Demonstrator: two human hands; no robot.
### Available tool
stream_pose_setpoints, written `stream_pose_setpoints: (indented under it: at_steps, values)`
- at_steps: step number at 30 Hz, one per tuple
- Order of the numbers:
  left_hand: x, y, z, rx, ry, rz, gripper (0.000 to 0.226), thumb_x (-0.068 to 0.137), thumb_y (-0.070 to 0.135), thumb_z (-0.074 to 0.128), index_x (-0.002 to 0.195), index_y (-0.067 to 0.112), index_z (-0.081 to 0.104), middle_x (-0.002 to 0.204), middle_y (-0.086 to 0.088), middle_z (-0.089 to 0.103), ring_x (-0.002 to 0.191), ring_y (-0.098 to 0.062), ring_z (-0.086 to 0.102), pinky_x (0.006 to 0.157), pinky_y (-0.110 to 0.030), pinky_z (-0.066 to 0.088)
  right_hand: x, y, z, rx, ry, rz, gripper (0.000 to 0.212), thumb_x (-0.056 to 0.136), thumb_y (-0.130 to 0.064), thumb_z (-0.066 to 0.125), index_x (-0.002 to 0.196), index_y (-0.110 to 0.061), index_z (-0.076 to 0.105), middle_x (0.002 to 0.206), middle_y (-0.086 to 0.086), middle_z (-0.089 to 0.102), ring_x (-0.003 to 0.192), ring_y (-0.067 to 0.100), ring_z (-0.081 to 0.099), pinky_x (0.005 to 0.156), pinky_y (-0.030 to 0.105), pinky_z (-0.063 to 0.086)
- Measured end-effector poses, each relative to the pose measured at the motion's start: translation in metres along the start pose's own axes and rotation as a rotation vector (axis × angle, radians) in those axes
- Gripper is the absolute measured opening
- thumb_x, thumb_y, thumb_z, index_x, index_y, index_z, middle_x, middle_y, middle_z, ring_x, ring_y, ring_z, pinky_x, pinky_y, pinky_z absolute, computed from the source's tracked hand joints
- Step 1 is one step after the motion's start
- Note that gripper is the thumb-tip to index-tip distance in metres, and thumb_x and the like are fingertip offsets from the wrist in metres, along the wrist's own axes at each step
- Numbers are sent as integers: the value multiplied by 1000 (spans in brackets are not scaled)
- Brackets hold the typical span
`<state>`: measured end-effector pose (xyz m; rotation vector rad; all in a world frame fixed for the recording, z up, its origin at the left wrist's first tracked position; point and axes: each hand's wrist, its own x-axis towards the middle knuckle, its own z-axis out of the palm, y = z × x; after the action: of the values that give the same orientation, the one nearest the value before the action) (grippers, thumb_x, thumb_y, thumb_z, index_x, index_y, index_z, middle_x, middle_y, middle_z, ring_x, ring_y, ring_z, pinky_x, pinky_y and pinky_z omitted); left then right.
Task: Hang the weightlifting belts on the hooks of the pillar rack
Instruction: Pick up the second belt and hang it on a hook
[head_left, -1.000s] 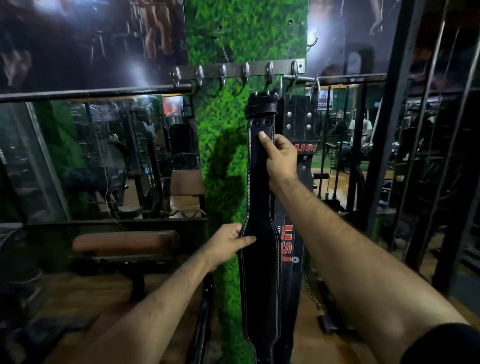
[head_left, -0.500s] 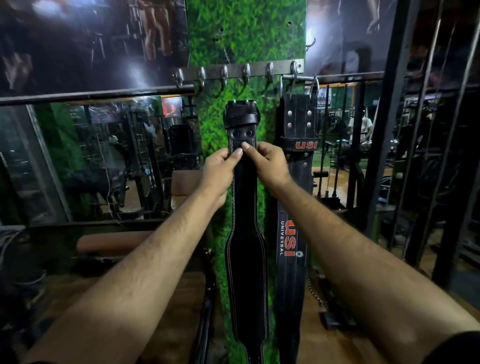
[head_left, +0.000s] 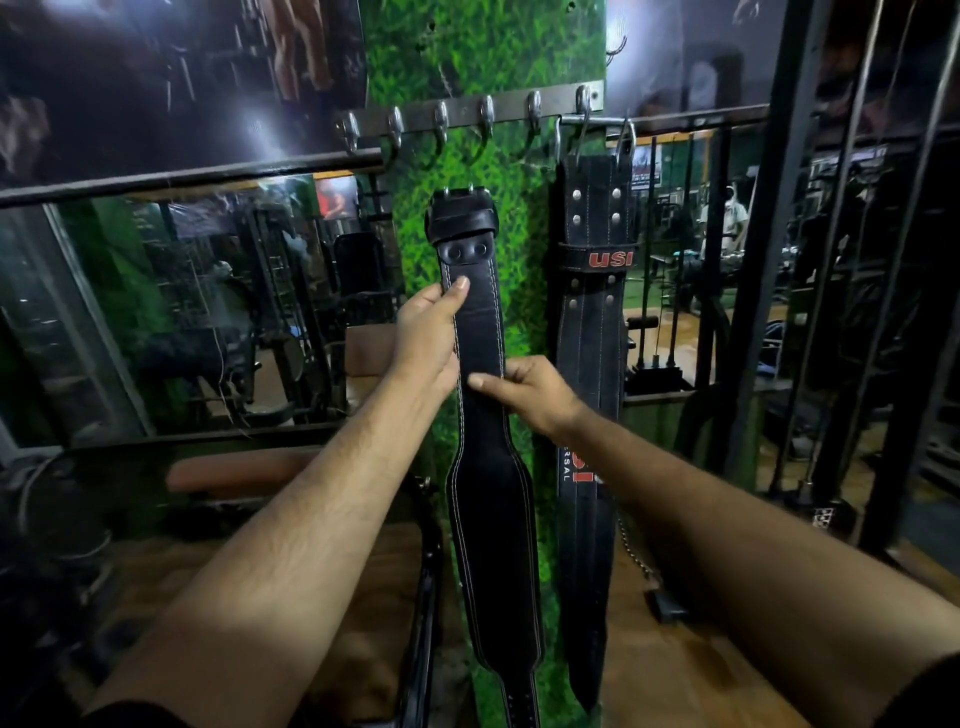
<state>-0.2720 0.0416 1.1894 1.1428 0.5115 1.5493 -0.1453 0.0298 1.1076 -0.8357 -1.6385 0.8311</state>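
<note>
I hold a plain black belt (head_left: 488, 499) upright in front of the green pillar (head_left: 483, 57), its buckle end well below the hooks. My left hand (head_left: 428, 332) grips its left edge near the top, thumb on the face. My right hand (head_left: 530, 392) grips its right edge a little lower. A metal hook rack (head_left: 467, 117) with several hooks crosses the pillar above. A second black belt (head_left: 595, 332) with red USI lettering hangs by its buckle from the rightmost hooks, just right of my right hand.
A padded brown bench (head_left: 244, 470) stands low on the left, under a mirror wall (head_left: 197, 312). Black steel uprights and cables (head_left: 769, 260) rise on the right. A chain (head_left: 631, 551) dangles beside the hung belt. The floor is wooden.
The plain belt has dropped lower and sits left of the hung one. My right hand slid down its strap; my left hand came up from the belt's waist to its upper edge.
</note>
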Motion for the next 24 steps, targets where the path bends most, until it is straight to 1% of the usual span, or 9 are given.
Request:
stream_pose_setpoints:
  at_steps: [3,5,8,10,13,17,20,22,24]
  values:
    - [1,2,-6,-40,-2,-11,16,98,5,58,83,8,64,69,-1,73,61,-11,68,62,-26,56,-18,24,4,-181,-151,165,29,92,-9,72,66,-20,65,57,-16,66,53,-4,58,56,16,49]
    - [4,4,-9,-52,-10,-9,15,98,6,58,86,9,65,74,-2,74,66,-12,69,69,-29,56,-20,34,0,-315,-225,269,28,85,-26,81,62,-20,66,60,-14,65,56,1,58,62,27,53]
    - [7,5,-12,-55,2,-22,14,99,8,56,89,9,65,73,-1,74,65,-12,69,64,-27,58,-6,19,-7,-465,-284,303,44,70,-53,86,67,-13,69,64,-7,67,61,8,60,64,37,54]
    - [9,4,-14,-41,15,-32,11,100,12,56,93,9,65,76,-2,73,66,-13,68,61,-26,57,7,-6,-12,-299,-186,261,29,79,-39,84,72,-16,69,66,-6,67,61,7,60,59,27,49]
    - [14,7,-12,-26,14,-39,11,100,17,58,100,8,64,85,-6,70,74,-17,68,63,-29,58,20,-40,-14,-57,-76,153,10,88,-20,78,86,-12,71,76,-1,72,65,9,66,59,22,49]
    - [24,12,-7,-36,-12,-41,12,100,16,58,102,5,63,86,-9,67,73,-20,66,63,-29,57,17,-15,-2,33,-25,99,11,92,-3,69,82,-9,72,70,-7,74,60,3,67,59,19,56]
    - [29,12,-10,-59,0,-73,20,99,15,58,114,3,60,89,-11,66,76,-23,66,63,-30,58,3,13,2,-27,-21,157,16,90,-3,72,74,-8,70,65,-8,72,56,3,64,57,20,55]
    - [30,9,-13,-58,6,-84,14,99,15,57,105,3,63,87,-11,67,74,-22,66,65,-31,58,-1,29,-1,-139,-56,258,26,85,-19,81,71,0,70,69,1,73,60,11,64,61,30,56]
    - [29,6,-14,-49,13,-92,12,99,14,57,95,6,65,84,-10,68,72,-22,67,66,-32,57,-7,39,-3,-305,-103,356,57,69,-50,89,82,2,72,83,14,78,71,26,71,70,47,60]
